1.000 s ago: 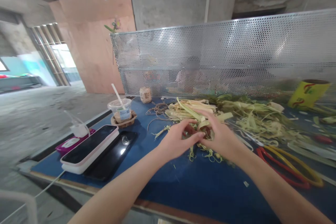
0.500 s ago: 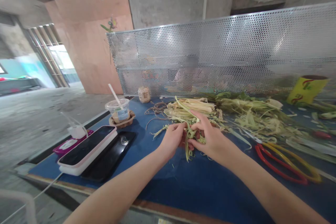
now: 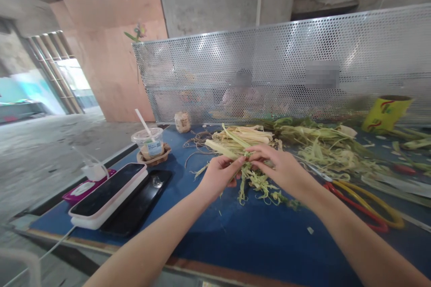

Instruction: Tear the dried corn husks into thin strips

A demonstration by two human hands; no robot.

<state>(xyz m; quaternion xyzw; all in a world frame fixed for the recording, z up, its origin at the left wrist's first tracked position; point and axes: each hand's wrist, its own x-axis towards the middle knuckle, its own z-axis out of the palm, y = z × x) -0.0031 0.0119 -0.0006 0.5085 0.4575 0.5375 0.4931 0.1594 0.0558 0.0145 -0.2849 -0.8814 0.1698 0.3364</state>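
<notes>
In the head view, a knotted length of pale green corn husk [image 3: 260, 181] with curly loose ends runs between my hands and trails over the blue table. My left hand [image 3: 222, 171] pinches it, thumb against fingers. The fingertips of my right hand [image 3: 280, 166] close on the same piece near its upper end, close to the left thumb. Just behind my hands lies a bundle of dry yellowish husks [image 3: 251, 135], with a broad pale strip sticking out toward the left.
Red-and-yellow-handled scissors [image 3: 365, 204] and more green husks [image 3: 319, 136] lie right. Brown cord [image 3: 198, 141] is behind left. Further left are a drink cup [image 3: 151, 145], a phone [image 3: 109, 190] on a white block and a black tray [image 3: 139, 202]. A perforated metal screen [image 3: 208, 67] borders the back.
My right hand has tilted flatter, with its raised index finger lowered onto the husk. The curly husk ends now spread out to the right below it. The view has shifted slightly.
</notes>
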